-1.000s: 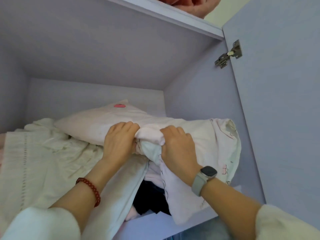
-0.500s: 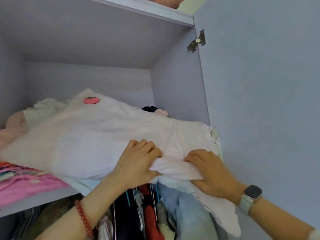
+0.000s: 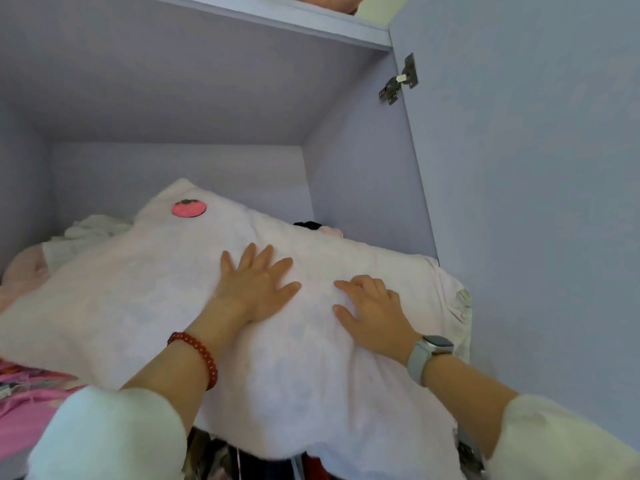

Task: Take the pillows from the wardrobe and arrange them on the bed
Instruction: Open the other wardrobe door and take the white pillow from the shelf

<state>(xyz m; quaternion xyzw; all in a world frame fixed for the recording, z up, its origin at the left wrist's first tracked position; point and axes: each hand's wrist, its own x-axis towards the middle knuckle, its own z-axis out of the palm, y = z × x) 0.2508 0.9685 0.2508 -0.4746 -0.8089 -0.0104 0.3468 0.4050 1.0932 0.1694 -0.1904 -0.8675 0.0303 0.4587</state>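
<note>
Pillow [image 3: 145, 292] — near edge hidden behind sleeves [image 3: 107, 434]

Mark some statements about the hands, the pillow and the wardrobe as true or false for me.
1. Both hands lie flat on the pillow. True: left hand, right hand.
2. The watch is on the left wrist. False: the watch is on the right wrist; the left wears a red bracelet.
3. The pillow has a pink fruit patch. True.
4. The wardrobe door is closed. False: the door stands open.
</note>
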